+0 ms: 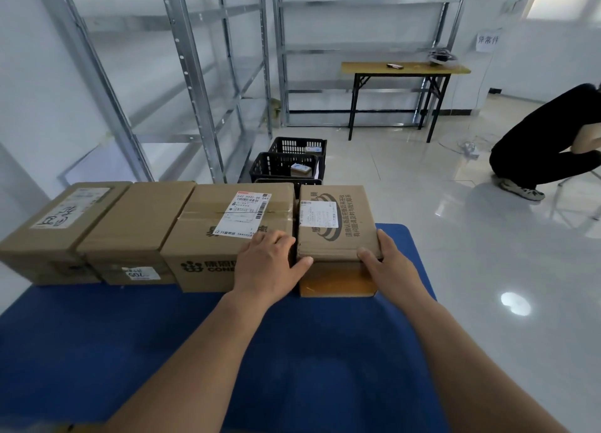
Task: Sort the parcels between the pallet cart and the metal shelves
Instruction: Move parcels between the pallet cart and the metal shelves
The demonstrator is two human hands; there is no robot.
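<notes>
Parcel (335, 224) between both hands, seemingly gripped

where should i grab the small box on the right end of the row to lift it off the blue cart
Take the small box by its two side faces, hands coming from the near end. Its right side is free; its left side sits tight against the neighbouring box, so the left fingers have to wedge into that seam.
</notes>
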